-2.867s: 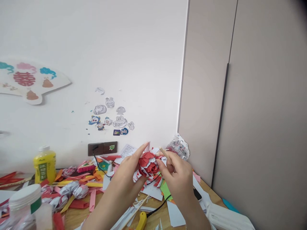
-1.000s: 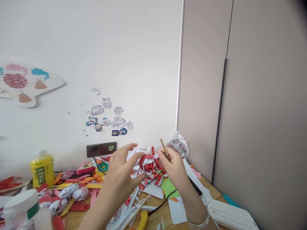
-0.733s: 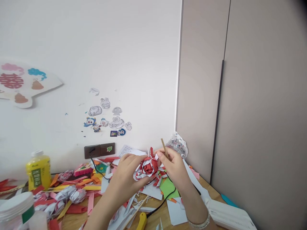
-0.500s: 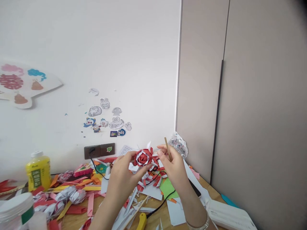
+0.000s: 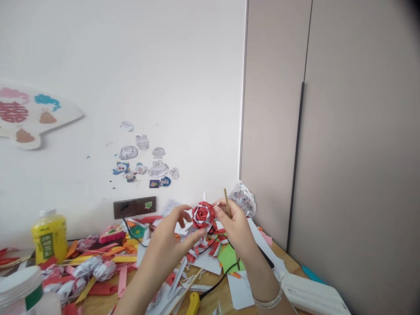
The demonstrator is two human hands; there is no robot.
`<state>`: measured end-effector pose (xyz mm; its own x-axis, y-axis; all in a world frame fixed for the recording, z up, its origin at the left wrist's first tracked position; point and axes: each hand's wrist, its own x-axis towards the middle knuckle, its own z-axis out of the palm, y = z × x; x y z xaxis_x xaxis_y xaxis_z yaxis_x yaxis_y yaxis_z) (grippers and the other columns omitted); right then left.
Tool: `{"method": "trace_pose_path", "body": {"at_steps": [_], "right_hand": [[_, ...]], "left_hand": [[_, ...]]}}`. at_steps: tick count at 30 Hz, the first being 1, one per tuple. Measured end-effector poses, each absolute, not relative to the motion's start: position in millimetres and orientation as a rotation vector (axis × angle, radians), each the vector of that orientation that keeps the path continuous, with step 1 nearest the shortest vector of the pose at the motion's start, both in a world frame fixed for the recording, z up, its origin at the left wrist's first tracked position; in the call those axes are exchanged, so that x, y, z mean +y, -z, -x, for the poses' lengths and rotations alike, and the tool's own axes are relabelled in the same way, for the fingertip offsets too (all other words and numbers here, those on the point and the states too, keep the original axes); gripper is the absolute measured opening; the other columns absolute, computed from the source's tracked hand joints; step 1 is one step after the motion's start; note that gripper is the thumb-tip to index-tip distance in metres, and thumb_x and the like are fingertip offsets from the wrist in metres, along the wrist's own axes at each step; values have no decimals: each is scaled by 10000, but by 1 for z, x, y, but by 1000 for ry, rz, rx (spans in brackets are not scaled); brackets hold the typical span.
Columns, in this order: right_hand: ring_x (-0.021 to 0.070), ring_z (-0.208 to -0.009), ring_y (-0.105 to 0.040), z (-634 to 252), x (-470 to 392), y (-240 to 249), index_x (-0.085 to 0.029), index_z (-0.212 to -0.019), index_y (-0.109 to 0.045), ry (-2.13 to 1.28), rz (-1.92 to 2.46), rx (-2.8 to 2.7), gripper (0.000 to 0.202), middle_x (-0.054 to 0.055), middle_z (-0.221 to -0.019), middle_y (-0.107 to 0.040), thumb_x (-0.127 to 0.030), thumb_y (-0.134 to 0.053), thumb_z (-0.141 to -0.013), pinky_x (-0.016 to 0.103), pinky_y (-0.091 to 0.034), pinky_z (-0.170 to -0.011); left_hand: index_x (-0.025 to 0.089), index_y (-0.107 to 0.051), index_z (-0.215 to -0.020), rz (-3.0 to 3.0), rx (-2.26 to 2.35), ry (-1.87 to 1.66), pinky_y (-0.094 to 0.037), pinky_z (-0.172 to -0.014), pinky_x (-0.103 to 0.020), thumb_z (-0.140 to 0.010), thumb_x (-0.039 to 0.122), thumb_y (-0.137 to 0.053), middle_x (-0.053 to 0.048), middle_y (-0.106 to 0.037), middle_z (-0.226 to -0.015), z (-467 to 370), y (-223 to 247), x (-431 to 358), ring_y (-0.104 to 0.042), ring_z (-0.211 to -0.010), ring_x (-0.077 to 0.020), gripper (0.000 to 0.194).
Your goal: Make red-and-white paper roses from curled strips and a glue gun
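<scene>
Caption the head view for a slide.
Right hand holding a red-and-white paper flower and stick, left hand open alongside, above a cluttered desk.

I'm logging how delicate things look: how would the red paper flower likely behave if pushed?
The red paper flower is probably light, being folded paper. Its thin, layered petals would likely bend or crush. The uneven, jagged outline might stop it rolling smoothly.

Left fingers [image 5: 177, 213] now wider around flower [image 5: 202, 215]
</scene>
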<state>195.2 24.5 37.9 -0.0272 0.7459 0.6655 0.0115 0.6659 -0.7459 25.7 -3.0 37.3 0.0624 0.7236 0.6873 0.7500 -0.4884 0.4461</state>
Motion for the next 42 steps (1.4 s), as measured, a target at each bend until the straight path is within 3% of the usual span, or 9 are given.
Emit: {"method": "trace_pose_path", "body": {"at_steps": [5,10,14,21,28,35,42], "right_hand": [[147,-724,-571,-199,23,-39,-172,-941,-633,-714,662,-1655,245,15,-813,-627,-389,-542,-873,260,-464,-674],[158,-725,-585,-198,26,-36,-156,-995,-660,-710,632,-1711,272,46,-867,-658,-371,-554,-867,261,-472,-651],[148,-650,-562,-196,21,-38,-181,-946,-666,-400,734,-1580,189,27,-814,-654,-309,-555,-864,267,-468,-633],[180,-875,-593,-194,1,-44,-212,-903,-644,-84,620,-1586,95,41,-941,-614,-200,-563,-855,274,-470,-738],[150,-766,-587,-189,-1,-41,-201,-793,-614,-129,551,-1657,79,14,-812,-605,-165,-572,-849,240,-447,-649],[135,-691,-570,-183,-2,-40,-184,-829,-597,-29,535,-1592,64,21,-794,-597,-135,-555,-830,223,-432,-589],[150,-729,-564,-183,-3,-41,-189,-779,-562,-89,536,-1633,120,24,-776,-584,-148,-490,-865,241,-443,-649]], "left_hand": [[303,-541,-1187,2186,-1254,1294,-407,-939,-506,-714,426,-710,-117,-455,-1292,-19,-37,-3,-433,-1212,-344,517],[279,-575,-1107,2319,-1107,1207,-424,-878,-440,-712,395,-724,-62,-627,-1020,-23,-35,1,-566,-988,-275,437],[237,-571,-1085,2132,-1090,1305,-439,-830,-431,-736,374,-706,-76,-638,-1002,-24,-31,10,-577,-955,-278,398],[196,-536,-1048,2030,-1054,1317,-431,-785,-392,-761,241,-677,-58,-671,-887,-27,-32,5,-595,-850,-252,323],[164,-526,-1082,1911,-978,1271,-414,-754,-362,-706,122,-676,-51,-694,-843,-30,-34,1,-601,-758,-225,406],[123,-545,-1074,1860,-891,1252,-411,-785,-389,-776,126,-619,-43,-647,-749,-31,-38,-6,-576,-706,-214,307],[104,-559,-1063,1811,-829,1197,-423,-767,-410,-783,134,-628,-74,-654,-754,-30,-40,-6,-584,-708,-239,289]]}}
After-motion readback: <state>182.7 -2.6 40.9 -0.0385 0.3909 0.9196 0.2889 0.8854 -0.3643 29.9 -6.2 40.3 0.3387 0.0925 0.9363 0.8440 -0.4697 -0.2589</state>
